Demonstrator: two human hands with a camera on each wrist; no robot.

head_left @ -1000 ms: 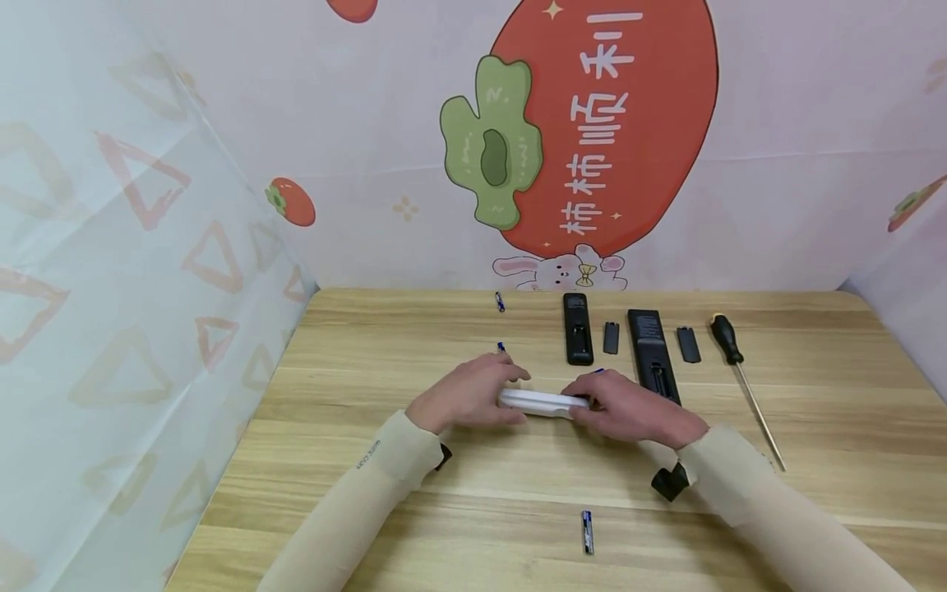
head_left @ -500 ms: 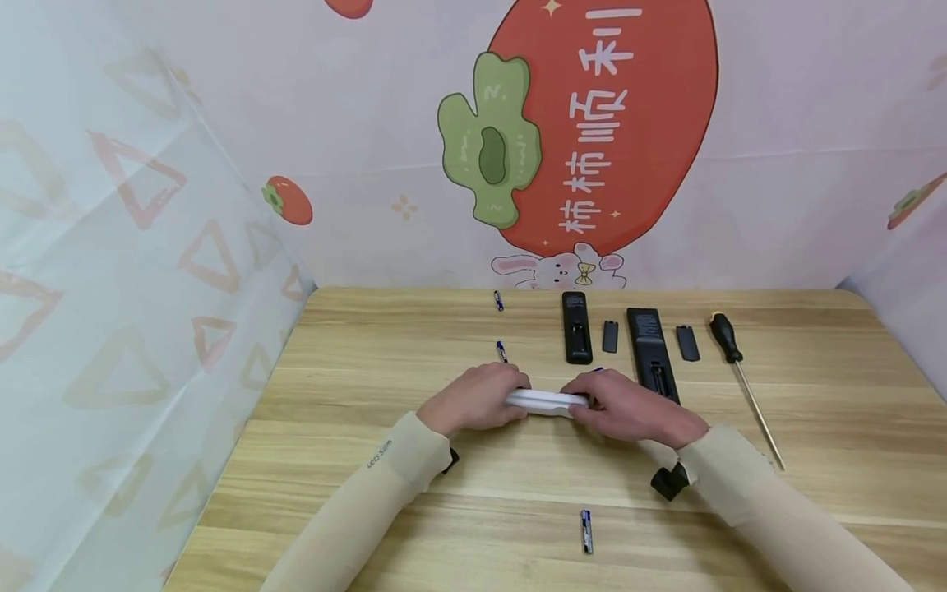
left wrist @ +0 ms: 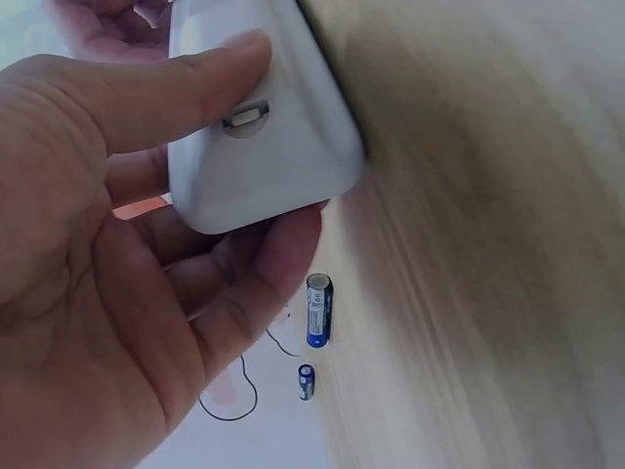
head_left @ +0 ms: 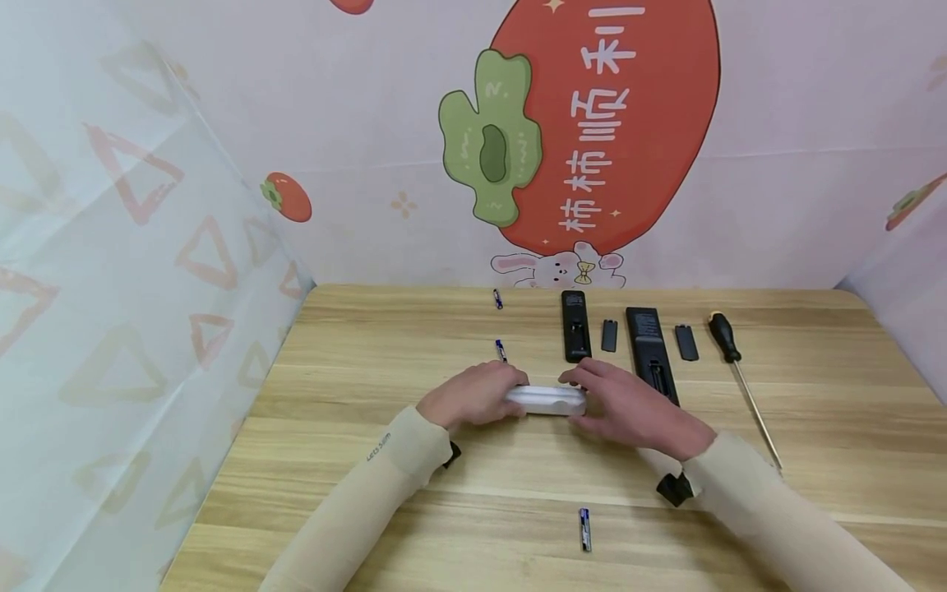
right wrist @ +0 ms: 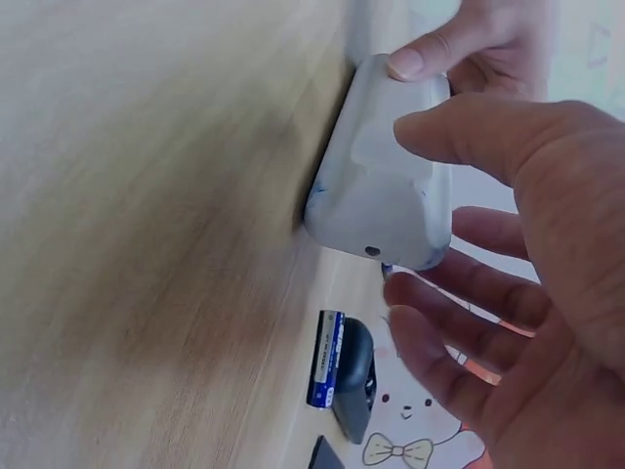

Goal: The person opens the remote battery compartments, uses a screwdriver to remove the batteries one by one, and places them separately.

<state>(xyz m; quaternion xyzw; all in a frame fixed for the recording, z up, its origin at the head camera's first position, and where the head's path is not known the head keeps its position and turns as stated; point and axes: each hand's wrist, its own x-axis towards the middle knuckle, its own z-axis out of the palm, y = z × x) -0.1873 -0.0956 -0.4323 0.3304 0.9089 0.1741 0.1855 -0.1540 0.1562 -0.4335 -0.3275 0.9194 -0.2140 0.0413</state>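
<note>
A long white plastic device (head_left: pixel 549 400) with rounded edges lies sideways between my two hands, low over the table. My left hand (head_left: pixel 477 395) grips its left end, thumb on the near face and fingers behind; a small metal-edged slot (left wrist: pixel 246 117) shows beside the thumb in the left wrist view. Around the right end is my right hand (head_left: pixel 629 404), its fingers spread. The right wrist view shows the thumb (right wrist: pixel 459 132) over the device and the other fingers standing apart from its end, where there is a small round hole (right wrist: pixel 372 251).
Behind lie two black remote controls (head_left: pixel 575 325) with bared battery compartments, two battery covers (head_left: pixel 609 335) and a screwdriver (head_left: pixel 727 341). Blue batteries (head_left: pixel 501 350) lie beyond the left hand, one battery (head_left: pixel 585 529) lies nearer the front, and another battery (right wrist: pixel 325 359) shows in the right wrist view.
My left hand has moved slightly right and closed its fingers on the device's left end. My right hand's fingers have loosened and spread away from the right end.
</note>
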